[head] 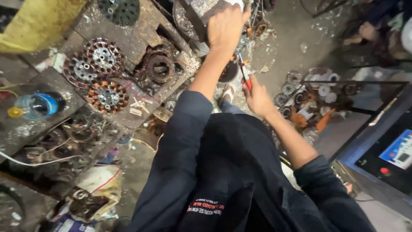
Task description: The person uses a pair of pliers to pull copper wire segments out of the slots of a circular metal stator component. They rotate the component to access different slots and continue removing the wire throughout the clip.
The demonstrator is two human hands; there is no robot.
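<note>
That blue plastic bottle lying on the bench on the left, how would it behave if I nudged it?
The bottle lies on its side, so it would probably roll. It looks like thin clear plastic, likely light and easily dented. The grimy bench might slow it.

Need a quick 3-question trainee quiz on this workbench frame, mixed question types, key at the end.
1. True or false: the right hand grips a red-handled pair of pliers.
2. What does the left hand rest on? A) the blue plastic bottle with a yellow cap B) the grey metal machine part at the top of the bench C) the grey cabinet with a red button
3. Fill in: the round copper-wound motor stators lie on the ___ side of the left forearm as the picture shows it.

Key: 1 true; 2 B; 3 left.
</note>
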